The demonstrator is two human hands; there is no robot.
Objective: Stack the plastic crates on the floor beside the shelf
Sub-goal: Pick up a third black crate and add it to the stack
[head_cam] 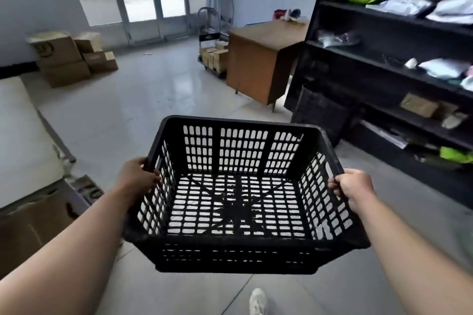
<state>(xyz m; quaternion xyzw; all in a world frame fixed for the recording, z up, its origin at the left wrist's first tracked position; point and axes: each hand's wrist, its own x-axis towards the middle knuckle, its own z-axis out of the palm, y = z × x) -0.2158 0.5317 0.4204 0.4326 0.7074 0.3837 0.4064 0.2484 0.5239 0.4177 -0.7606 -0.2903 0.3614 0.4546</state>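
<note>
1. Floor (143, 115): pale glossy tile, filling the middle of what we see and showing through the crate's slots.
2. Shelf (384, 64): tall black unit from 1 to 3 o'clock, its tiers loaded with white bagged bundles, lime-green items and a tan packet. A dark slotted crate (320, 110) stands on the floor just beside its near end; blurred, so we cannot tell whether it is one or several.
3. Desk (258, 64): brown wood, at 12 to 1 o'clock, just beyond the shelf end, small clutter on top.
4. Black plastic crate (238, 202): dead centre, held off the floor in front of us, open side up and tipped a little toward us, empty. It sits between our two hands, well apart from the shelf.
5. Cardboard boxes (64, 59): stacked at 10 o'clock against the far wall.
6. Trolley (213, 56): metal frame at 12 o'clock, small tan cartons on it, beside the desk.
7. Left hand (135, 176): at 9 o'clock of the crate, fingers curled over the left rim, gripping it.
8. Right hand (354, 185): at 3 o'clock of the crate, fingers wrapped tight together around the right rim.
9. White shoe (258, 302): at 6 o'clock, below the crate, on the tile.
</note>
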